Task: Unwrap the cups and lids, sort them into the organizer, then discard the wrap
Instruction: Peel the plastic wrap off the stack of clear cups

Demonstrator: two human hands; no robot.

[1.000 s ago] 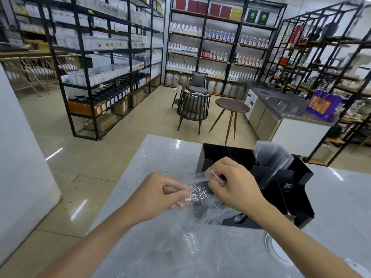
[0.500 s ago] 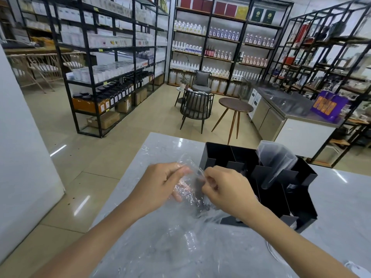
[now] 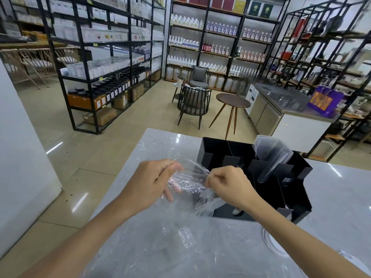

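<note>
Above the marble counter (image 3: 152,145), my left hand (image 3: 152,181) and my right hand (image 3: 228,185) both pinch a sheet of clear plastic wrap (image 3: 188,177). The wrap is bunched and stretched between them, and its loose end trails down onto the counter. Just behind my hands stands a black organizer (image 3: 285,197) with several compartments. A stack of clear plastic cups (image 3: 273,155) leans in one of its rear compartments. Clear lids (image 3: 275,241) lie on the counter by my right forearm, partly hidden by it.
Beyond the counter's far edge are a round wooden side table (image 3: 232,101), two dark chairs (image 3: 193,103) and tall black shelving racks (image 3: 104,57) full of bottles and jars. A steel-topped cabinet (image 3: 281,109) stands at the right. A white wall (image 3: 20,157) is at the left.
My hands have risen and drawn apart, pulling the wrap open between them. The view has shifted slightly.
</note>
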